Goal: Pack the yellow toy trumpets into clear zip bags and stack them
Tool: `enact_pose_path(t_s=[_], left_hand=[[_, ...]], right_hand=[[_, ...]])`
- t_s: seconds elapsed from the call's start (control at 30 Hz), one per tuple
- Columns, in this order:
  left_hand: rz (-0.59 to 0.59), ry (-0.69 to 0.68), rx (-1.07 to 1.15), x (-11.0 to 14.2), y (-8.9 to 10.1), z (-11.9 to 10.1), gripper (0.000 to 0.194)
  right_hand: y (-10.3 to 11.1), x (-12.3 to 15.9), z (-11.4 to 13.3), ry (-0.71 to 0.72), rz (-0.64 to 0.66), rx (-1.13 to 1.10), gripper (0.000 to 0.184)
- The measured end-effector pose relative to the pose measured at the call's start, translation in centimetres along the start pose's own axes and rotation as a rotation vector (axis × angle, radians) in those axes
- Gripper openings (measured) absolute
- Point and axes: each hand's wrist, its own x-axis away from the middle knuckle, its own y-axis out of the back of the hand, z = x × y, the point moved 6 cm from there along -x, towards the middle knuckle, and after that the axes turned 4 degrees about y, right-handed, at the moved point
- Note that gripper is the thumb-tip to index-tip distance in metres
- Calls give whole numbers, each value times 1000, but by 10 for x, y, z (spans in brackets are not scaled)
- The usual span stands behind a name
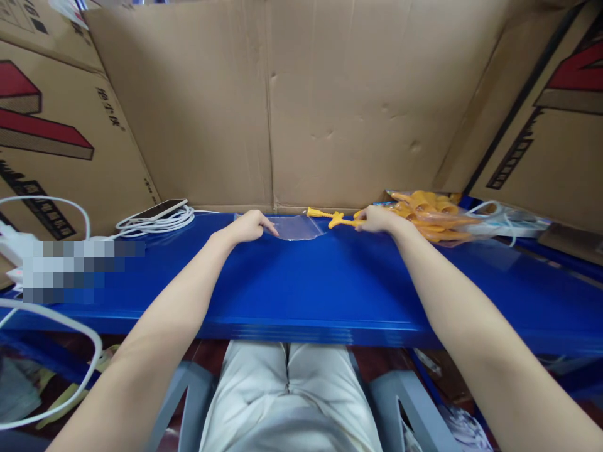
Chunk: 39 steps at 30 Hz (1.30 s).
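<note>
My left hand point(250, 226) rests at the back of the blue shelf, on a clear plastic bag point(299, 228) that lies flat there. Its index finger points over the bag, while the other fingers are curled and partly hidden. Between thumb and fingers, my right hand point(375, 219) pinches the right end of a yellow plastic piece point(337, 220) with short side arms. At this piece's left, a ribbed stem with a wider cap reaches over the bag's edge; I cannot tell whether the two are one part. Right beside my right hand lies a clear bag of yellow plastic parts point(431, 213).
Cardboard panels point(330, 113) wall in the blue shelf point(301, 289) at the back and both sides. At left lie a phone point(160, 209), a coiled white cable point(164, 223) and more white cords. Another white cable point(494, 213) sits at far right. Grey chair arms flank my legs.
</note>
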Motion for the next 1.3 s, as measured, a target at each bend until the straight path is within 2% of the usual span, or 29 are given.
enact_pose_path(t_s=[0.13,0.27,0.4,0.53,0.77,0.9,1.07,1.17,1.3], left_hand=[[47,53,-32,-4,-9,12,61],[29,142,-59,-11,-18,29,56],[-17,173,-122,-14,-20,34,50],[-80,248,-193,-12,-16,36,45],[-176,448,-272,-6,-16,41,40],[-141,427,-310,-9,-26,40,42],[-7,324,-243,-13,-37,39,47],[55,243,-187,-14,-38,35,44],[74,273,-178,-13,-33,30,40]], right_hand=[[15,3,1,2,-184,-85,35],[23,7,14,91,-307,-315,34],[13,9,41,206,-169,-521,33],[1,13,63,260,-60,-542,32],[-16,14,65,299,120,-444,25],[-11,14,59,271,86,-474,25],[-3,12,57,254,-52,-565,28],[-4,9,59,261,-89,-604,28],[-9,7,65,292,-69,-586,28]])
